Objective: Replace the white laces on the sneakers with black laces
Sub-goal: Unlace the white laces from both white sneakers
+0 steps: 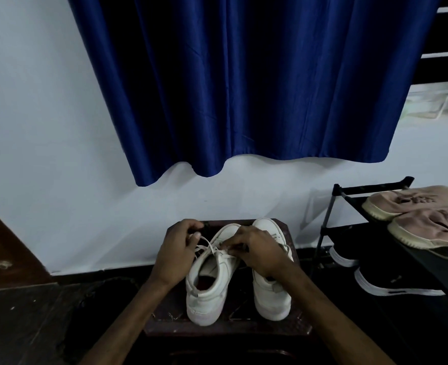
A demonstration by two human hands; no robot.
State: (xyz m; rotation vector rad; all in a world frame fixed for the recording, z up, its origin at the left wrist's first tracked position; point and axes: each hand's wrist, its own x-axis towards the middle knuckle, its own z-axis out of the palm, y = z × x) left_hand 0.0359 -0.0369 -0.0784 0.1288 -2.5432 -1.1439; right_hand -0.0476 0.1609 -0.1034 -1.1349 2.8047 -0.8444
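Observation:
Two white sneakers stand heels toward me on a small dark wooden stool point(165, 320). The left sneaker point(209, 283) still carries a white lace point(208, 246) across its tongue. My left hand point(176, 252) pinches a strand of that lace at the shoe's left side. My right hand point(257, 250) pinches the lace over the eyelets, its fingers curled. The right sneaker point(270, 293) sits partly under my right wrist. A small dark thing shows by my left fingertips; I cannot tell what it is.
A black shoe rack point(333, 206) stands to the right with pink sneakers point(428, 222) on top and black shoes with white soles point(391, 283) below. A blue curtain point(244, 88) hangs on the white wall behind. Dark floor surrounds the stool.

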